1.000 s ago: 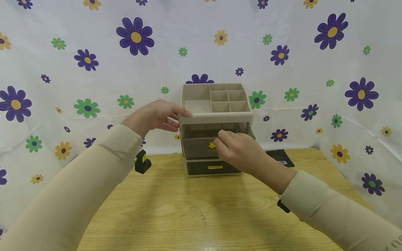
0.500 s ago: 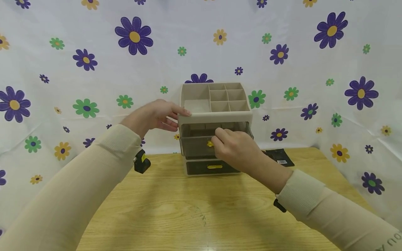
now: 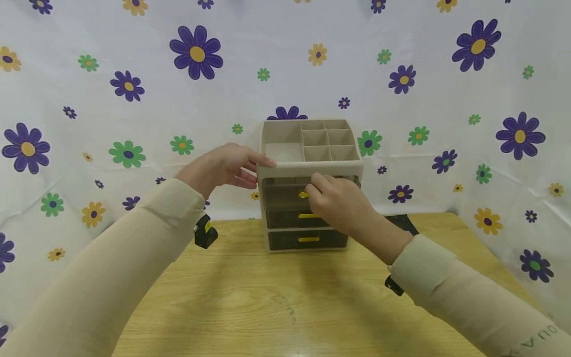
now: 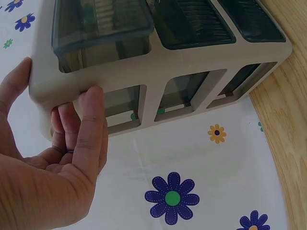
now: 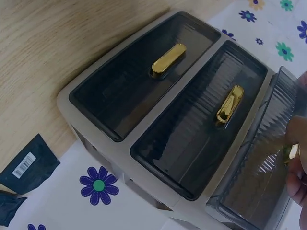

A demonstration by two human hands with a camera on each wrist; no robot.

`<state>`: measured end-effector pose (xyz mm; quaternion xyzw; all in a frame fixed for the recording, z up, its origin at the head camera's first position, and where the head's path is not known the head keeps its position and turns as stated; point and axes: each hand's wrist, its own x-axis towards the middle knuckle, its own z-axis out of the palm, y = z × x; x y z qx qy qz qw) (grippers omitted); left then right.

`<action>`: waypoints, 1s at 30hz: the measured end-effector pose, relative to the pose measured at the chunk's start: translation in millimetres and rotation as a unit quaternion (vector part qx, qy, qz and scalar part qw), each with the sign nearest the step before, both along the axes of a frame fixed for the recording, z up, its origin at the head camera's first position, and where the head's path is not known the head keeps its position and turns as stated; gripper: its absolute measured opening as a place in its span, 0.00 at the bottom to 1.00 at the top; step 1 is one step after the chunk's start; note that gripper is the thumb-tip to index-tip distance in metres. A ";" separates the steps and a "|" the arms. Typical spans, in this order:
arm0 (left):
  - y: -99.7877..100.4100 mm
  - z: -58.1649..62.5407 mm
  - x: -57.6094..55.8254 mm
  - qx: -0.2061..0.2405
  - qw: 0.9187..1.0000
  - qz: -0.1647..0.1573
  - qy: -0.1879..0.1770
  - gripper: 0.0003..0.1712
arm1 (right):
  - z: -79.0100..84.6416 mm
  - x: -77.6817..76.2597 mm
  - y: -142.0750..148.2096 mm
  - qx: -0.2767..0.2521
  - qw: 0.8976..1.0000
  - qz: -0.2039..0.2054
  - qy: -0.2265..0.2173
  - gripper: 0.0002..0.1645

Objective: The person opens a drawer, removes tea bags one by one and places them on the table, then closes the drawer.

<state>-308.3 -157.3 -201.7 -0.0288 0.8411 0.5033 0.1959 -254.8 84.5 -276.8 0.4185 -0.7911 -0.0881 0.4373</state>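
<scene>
Right, dead ahead at 12 o'clock the cabinet (image 3: 308,170) stands upright on the surface (image 3: 250,292), its top drawer (image 3: 283,199) jutting out while the middle drawer (image 5: 199,120) and bottom drawer (image 5: 129,91) sit flush. And the right hand (image 3: 339,201) is in on it, fingers pinching the gold handle (image 3: 303,195)! Over at the cabinet's 10 o'clock, the left hand (image 3: 232,163) grips the upper corner, thumb on top, fingers bent against the side. Sensible brace, that, because the whole thing looks like light, hollow plastic, liable to skid or tip under a hard tug or shove. The top drawer itself? Smoky, thin-walled, stiff; it probably slides easily but could jam if worked askew, and might crack if dropped. That handle is small and shiny, perhaps a touch slippery, so a pinch at its middle looks best, force straight along the 12-to-6 line. Down at the cabinet's 4 o'clock, a dark packet (image 5: 36,167) lies on the surface, apart from the action.
</scene>
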 end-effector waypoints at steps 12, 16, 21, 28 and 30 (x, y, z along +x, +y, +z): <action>3.4 0.0 1.4 0.011 1.000 0.005 0.003 0.33 | -7.9 -18.4 4.5 -0.044 0.999 0.013 -0.022 0.07; 2.9 -1.8 3.3 0.010 1.000 0.006 0.004 0.34 | -11.8 -13.9 7.9 -0.043 0.998 0.016 -0.039 0.11; 2.8 -4.2 7.0 -0.009 0.999 0.003 0.038 0.33 | -14.6 -4.8 17.0 -0.034 0.998 0.022 -0.048 0.15; -11.7 -20.2 7.4 0.014 0.999 0.015 0.028 0.37 | -32.8 0.7 26.5 -0.026 0.997 0.046 -0.061 0.10; -15.0 -25.0 6.9 0.045 0.999 0.012 0.017 0.36 | -37.6 0.9 27.3 -0.016 0.997 0.039 -0.059 0.09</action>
